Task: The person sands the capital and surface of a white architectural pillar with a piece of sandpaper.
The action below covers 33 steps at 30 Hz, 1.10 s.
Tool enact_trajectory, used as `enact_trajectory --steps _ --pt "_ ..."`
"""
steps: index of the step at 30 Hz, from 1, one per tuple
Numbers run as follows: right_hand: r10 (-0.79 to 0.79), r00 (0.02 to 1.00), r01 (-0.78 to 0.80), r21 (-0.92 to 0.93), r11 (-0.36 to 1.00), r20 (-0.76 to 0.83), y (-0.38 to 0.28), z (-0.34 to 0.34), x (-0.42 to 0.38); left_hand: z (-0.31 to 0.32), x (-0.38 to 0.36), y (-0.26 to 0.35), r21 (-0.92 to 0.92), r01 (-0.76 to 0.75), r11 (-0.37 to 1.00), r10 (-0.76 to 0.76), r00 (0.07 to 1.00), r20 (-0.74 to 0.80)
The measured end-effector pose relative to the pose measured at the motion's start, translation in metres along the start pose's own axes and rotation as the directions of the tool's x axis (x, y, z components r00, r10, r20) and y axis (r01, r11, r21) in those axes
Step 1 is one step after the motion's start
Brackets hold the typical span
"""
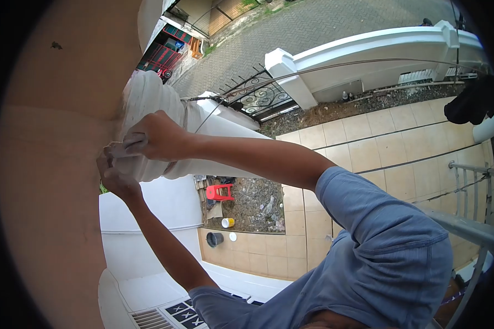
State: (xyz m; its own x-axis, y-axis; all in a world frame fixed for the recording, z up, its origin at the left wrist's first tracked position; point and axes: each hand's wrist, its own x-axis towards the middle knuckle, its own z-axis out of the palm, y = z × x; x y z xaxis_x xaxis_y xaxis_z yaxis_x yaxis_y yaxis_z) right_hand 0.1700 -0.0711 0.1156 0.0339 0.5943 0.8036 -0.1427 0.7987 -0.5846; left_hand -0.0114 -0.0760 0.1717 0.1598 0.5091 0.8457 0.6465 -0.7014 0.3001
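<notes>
A white moulded column top (153, 93) stands against a pale ceiling or beam surface. My right hand (159, 137) is closed at the near side of the moulding, with greyish-white, dusty-looking fingers. Just below and left of it, my left hand (119, 174) has its fingers curled at the moulding's edge, close under the ceiling. The hands are near each other, and a pale thing between their fingers is too indistinct to name. Both arms are stretched out from blue-grey sleeves.
Far below lie a tiled floor (335, 131), a red stool (219, 192), a dark bucket (214, 239) and a yellow-and-white tub (228, 222). Metal scaffold rails (461, 226) are at the right. A thin cable runs near the column, beside a black gate (260, 96).
</notes>
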Motion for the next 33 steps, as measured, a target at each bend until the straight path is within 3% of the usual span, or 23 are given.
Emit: enact_trajectory --steps 1,2,3,4,5,7,8,10,14,18,20,23,24,26,29,31,32,33 --pt "-0.062 0.996 0.060 -0.037 0.998 -0.067 -0.007 -0.012 -0.015 -0.004 0.001 -0.001 -0.117 -0.091 0.989 0.090 0.996 -0.021" --pt "-0.165 0.966 0.147 -0.103 0.984 -0.199 -0.019 -0.027 -0.038 -0.009 0.003 -0.005 -0.112 -0.082 0.990 0.081 0.997 -0.014" --pt "-0.270 0.910 0.224 -0.177 0.958 -0.313 -0.028 -0.043 -0.064 -0.015 0.003 -0.012 0.180 -0.181 0.967 0.181 0.983 0.018" --pt "-0.383 0.867 0.305 -0.271 0.913 -0.317 -0.019 -0.051 -0.088 -0.021 0.001 -0.018 0.455 -0.272 0.848 0.266 0.961 0.079" --pt "-0.431 0.879 0.347 -0.346 0.872 -0.204 -0.002 -0.055 -0.115 -0.019 -0.001 -0.024 0.550 -0.355 0.756 0.307 0.934 0.182" --pt "-0.482 0.872 0.454 -0.520 0.724 0.089 0.050 -0.045 -0.153 -0.011 -0.004 -0.040 0.608 -0.422 0.673 0.372 0.903 0.215" --pt "-0.480 0.872 0.457 -0.510 0.728 0.097 0.075 -0.033 -0.162 -0.007 -0.006 -0.047 0.646 -0.489 0.586 0.438 0.862 0.255" --pt "-0.514 0.784 0.608 -0.596 0.524 0.348 0.110 -0.014 -0.163 -0.002 -0.006 -0.054 0.642 -0.467 0.608 0.448 0.869 0.209" --pt "-0.509 0.817 0.546 -0.653 0.525 0.273 0.136 0.038 -0.128 -0.002 -0.010 -0.056 0.663 -0.405 0.629 0.441 0.889 0.125" --pt "-0.605 0.653 0.750 -0.502 0.430 0.456 0.173 0.016 -0.120 0.004 -0.009 -0.045 0.660 -0.387 0.643 0.453 0.888 0.080" --pt "-0.626 0.720 0.669 -0.541 0.510 0.301 0.171 -0.004 -0.110 0.007 -0.005 -0.052 0.702 -0.363 0.612 0.463 0.885 0.053" --pt "-0.609 0.745 0.633 -0.577 0.517 0.271 0.167 0.040 -0.120 0.004 -0.004 -0.058 0.720 -0.400 0.567 0.533 0.845 0.049" --pt "-0.625 0.687 0.699 -0.569 0.432 0.371 0.169 0.060 -0.122 0.002 -0.003 -0.058 0.716 -0.398 0.574 0.532 0.846 0.044" --pt "-0.548 0.703 0.683 -0.644 0.344 0.453 0.159 0.101 -0.123 0.000 -0.002 -0.056 0.726 -0.444 0.525 0.546 0.830 0.113" --pt "-0.493 0.688 0.714 -0.617 0.331 0.532 0.160 0.096 -0.121 -0.006 0.002 -0.066 0.704 -0.475 0.528 0.564 0.816 0.128" --pt "-0.557 0.654 0.753 -0.510 0.415 0.512 0.165 0.033 -0.119 -0.004 0.006 -0.073 0.699 -0.499 0.512 0.613 0.783 0.110" --pt "-0.589 0.661 0.741 -0.529 0.414 0.465 0.168 0.009 -0.115 -0.003 0.008 -0.076 0.693 -0.533 0.485 0.672 0.734 0.094" --pt "-0.534 0.721 0.686 -0.568 0.455 0.442 0.164 -0.005 -0.117 -0.002 0.009 -0.077 0.710 -0.512 0.484 0.660 0.746 0.089"
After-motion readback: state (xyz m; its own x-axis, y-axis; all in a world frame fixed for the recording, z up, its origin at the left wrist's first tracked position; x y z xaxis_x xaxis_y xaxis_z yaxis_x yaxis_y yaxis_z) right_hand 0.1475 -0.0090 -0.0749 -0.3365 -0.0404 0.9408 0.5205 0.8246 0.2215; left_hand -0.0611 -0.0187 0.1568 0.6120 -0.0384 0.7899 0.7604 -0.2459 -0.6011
